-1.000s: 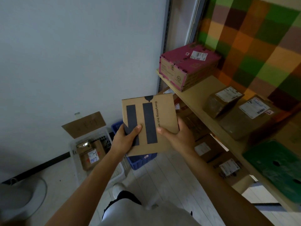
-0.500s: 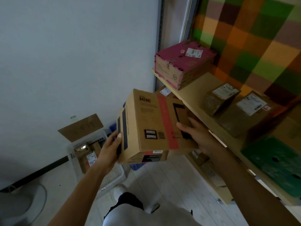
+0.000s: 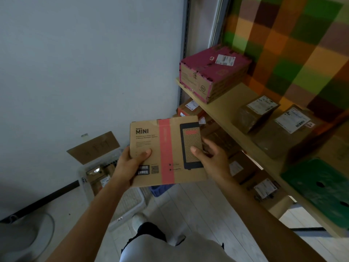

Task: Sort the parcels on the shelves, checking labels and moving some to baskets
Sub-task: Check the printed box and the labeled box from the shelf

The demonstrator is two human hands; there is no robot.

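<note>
Holding a flat brown cardboard box [image 3: 170, 152] with a red stripe and the word MINI printed on it, the person has it in the air in front of the body, printed face up toward the camera. It hangs just beside the front edge of the pale wooden shelf [image 3: 231, 104] and above the floor baskets. The left hand [image 3: 128, 165] grips the lower left corner, thumb flat on top and fingers hidden beneath. The right hand [image 3: 213, 159] holds the right edge, thumb pressing the black printed panel and fingers reaching round the side. This looks like the label check. The face shows printed codes only, with no white shipping label like those on the brown wrapped parcels [image 3: 258, 110] lying on the shelf. The next move probably calls for looking at another face, then choosing between the shelf and the white mesh plastic basket [image 3: 132, 202] or the blue plastic basket [image 3: 159, 188] below.
</note>
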